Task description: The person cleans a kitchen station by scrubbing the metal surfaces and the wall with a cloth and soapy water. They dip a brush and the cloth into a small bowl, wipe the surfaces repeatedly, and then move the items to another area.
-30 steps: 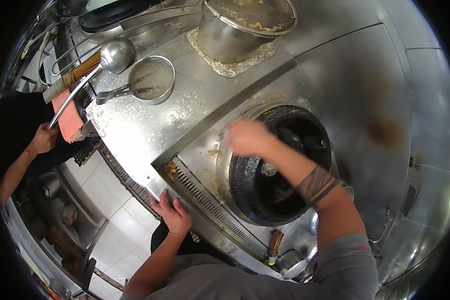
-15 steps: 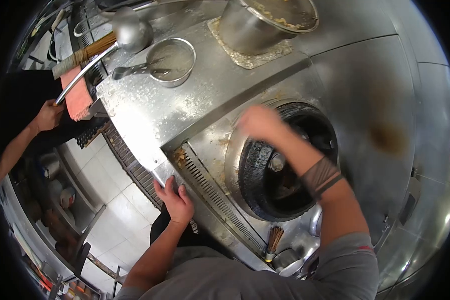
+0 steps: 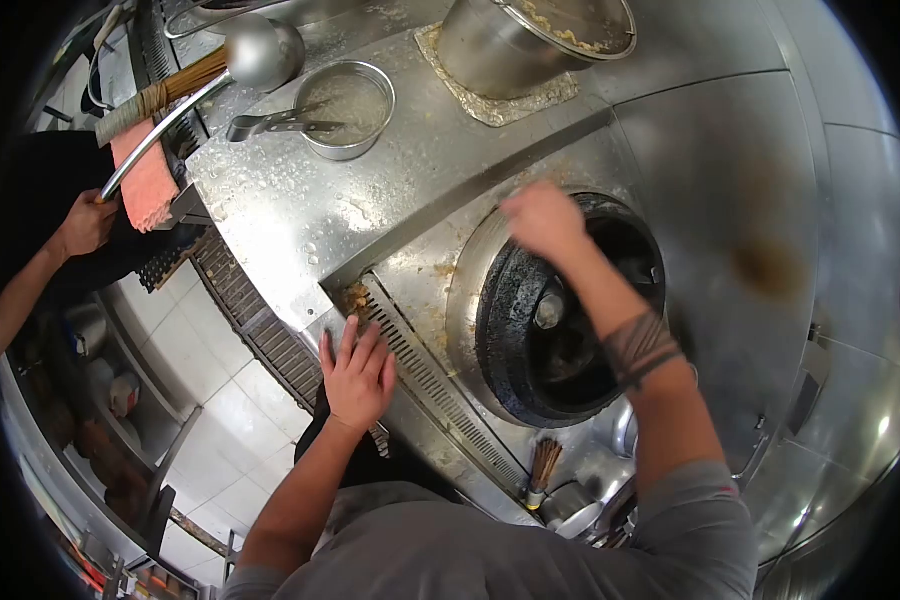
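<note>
My left hand (image 3: 358, 380) lies on the front edge of the steel stove (image 3: 315, 215), fingers stretched out toward the slotted drain strip (image 3: 435, 375). My right hand (image 3: 545, 222) is curled closed above the far rim of the black burner ring (image 3: 505, 340). It is slightly blurred, and anything inside its fingers is hidden. A round metal piece (image 3: 550, 310) shows inside the burner opening. Brown food scraps (image 3: 353, 297) lie at the corner of the drain strip, near my left fingertips.
At left, another person's hand (image 3: 87, 222) grips a long-handled ladle (image 3: 260, 52). A steel bowl (image 3: 346, 140) with a dark-handled utensil and a large pot (image 3: 500, 60) stand on the counter. A bamboo brush (image 3: 543, 468) and small pans (image 3: 572, 508) sit near my body.
My right hand has shifted a little up and to the right over the burner rim. My left hand has moved slightly upward, its fingers straighter on the stove edge. The view has shifted slightly.
</note>
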A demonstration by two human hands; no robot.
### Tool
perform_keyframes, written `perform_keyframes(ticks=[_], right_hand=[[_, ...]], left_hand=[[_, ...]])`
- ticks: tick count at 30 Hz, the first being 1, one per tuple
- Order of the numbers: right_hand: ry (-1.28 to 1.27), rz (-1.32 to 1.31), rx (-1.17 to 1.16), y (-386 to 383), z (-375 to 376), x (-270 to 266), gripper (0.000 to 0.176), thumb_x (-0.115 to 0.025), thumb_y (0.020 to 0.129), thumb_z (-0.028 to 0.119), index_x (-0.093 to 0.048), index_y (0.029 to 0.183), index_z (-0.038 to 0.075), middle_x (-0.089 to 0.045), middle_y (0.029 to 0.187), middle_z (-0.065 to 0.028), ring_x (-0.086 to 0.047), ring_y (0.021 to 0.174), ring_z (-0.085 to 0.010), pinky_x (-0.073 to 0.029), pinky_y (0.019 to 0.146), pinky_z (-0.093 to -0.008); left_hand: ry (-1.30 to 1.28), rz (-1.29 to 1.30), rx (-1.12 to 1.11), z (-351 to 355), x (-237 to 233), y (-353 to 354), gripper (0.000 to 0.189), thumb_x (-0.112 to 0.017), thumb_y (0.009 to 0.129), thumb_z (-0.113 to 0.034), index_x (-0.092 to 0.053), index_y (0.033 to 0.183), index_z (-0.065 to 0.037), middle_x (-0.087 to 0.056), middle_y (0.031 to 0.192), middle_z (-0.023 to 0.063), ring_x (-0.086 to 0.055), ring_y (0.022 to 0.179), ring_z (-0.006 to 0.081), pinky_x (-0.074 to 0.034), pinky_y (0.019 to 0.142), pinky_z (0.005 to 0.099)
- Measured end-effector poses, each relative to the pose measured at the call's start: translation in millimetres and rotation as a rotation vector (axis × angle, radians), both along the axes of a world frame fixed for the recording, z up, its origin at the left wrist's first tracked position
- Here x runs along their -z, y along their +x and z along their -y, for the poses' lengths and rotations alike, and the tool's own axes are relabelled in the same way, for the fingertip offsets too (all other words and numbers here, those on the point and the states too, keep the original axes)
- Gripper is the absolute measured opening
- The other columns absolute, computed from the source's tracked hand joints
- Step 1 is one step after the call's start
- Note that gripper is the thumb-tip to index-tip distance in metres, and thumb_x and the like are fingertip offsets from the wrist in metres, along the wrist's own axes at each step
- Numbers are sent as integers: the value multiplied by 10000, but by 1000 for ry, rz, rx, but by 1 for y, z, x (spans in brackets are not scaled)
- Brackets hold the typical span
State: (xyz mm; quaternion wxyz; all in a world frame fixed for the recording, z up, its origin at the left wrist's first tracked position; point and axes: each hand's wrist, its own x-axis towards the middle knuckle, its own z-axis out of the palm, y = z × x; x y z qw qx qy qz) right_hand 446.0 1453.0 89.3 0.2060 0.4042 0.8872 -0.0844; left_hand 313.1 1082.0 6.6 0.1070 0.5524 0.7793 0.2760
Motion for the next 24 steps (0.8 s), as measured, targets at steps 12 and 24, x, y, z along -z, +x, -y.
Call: perform_keyframes(ticks=[12,24], right_hand=[[181,-24,-112,-2,79,-3,205,-627,848,164,-780,977,118,-708,1166,-174,-665,1142,-341,-587,897,-485],[214,-67,-268,-1,150,37,218,-624,820,178,-735,940,34,-696,1014,-181,-662,1051,-351,-596,828,-437]], left_hand=[[97,48,25,-9,0,-10,94,-742,767,-209,-699,752,-128,-678,1105,43,-554,1328,305,-303,1187,591],[155,107,-7,-6,9,-11,83,-734,761,-191,-688,744,-125,-677,1112,39,-551,1330,301,-300,1188,596]])
